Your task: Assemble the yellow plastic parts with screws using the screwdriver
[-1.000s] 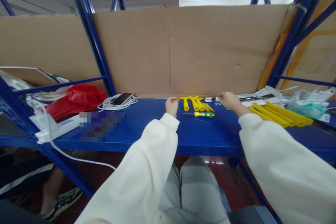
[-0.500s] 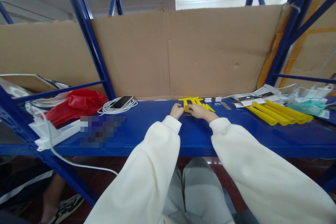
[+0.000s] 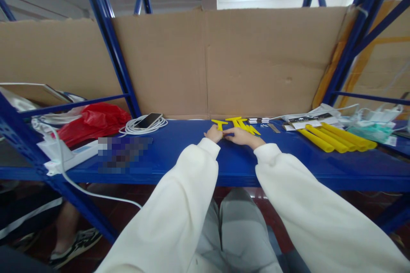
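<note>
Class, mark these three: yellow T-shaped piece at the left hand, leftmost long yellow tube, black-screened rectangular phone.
Yellow T-shaped piece point(image 3: 220, 125): head view, just below where crossbar meets stem.
Leftmost long yellow tube point(image 3: 316, 140): head view, middle of its length.
Black-screened rectangular phone point(image 3: 149, 120): head view, centre of screen.

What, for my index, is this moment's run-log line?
left hand: touching yellow T-piece, grip unclear; right hand: beside left hand; other yellow T-pieces: beyond right hand; yellow tubes: farther right
</note>
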Demonstrator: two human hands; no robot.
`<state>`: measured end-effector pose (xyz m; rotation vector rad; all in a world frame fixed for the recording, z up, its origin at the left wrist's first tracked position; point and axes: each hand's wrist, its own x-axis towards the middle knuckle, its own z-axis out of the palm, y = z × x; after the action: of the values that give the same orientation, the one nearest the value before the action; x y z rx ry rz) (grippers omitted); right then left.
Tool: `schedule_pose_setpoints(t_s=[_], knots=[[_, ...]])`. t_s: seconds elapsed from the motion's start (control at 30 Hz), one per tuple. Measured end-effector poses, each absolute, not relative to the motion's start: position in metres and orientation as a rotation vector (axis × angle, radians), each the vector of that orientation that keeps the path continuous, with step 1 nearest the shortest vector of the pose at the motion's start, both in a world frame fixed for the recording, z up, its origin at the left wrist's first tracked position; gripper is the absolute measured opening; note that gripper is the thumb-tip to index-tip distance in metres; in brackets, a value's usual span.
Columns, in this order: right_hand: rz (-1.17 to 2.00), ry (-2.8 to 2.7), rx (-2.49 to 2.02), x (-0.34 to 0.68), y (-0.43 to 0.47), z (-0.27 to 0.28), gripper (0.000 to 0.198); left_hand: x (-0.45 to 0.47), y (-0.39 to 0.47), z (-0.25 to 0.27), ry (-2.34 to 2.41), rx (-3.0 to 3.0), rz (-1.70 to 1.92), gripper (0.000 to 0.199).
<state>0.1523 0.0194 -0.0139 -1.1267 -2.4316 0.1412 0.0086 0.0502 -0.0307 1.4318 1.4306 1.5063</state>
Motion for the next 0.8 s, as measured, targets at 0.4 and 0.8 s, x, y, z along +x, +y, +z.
schedule_pose_setpoints(t_s=[0.4, 0.8], knots=[[0.102, -2.245, -1.328, 0.159, 0.020, -0.011, 0.032, 0.001, 0.035, -0.029, 1.590, 1.674, 1.347, 0.031], [0.053, -1.837, -1.384, 0.172, 0.040, -0.017, 0.031, 0.007, 0.011, -0.006, 1.857, 1.803, 1.013, 0.042]])
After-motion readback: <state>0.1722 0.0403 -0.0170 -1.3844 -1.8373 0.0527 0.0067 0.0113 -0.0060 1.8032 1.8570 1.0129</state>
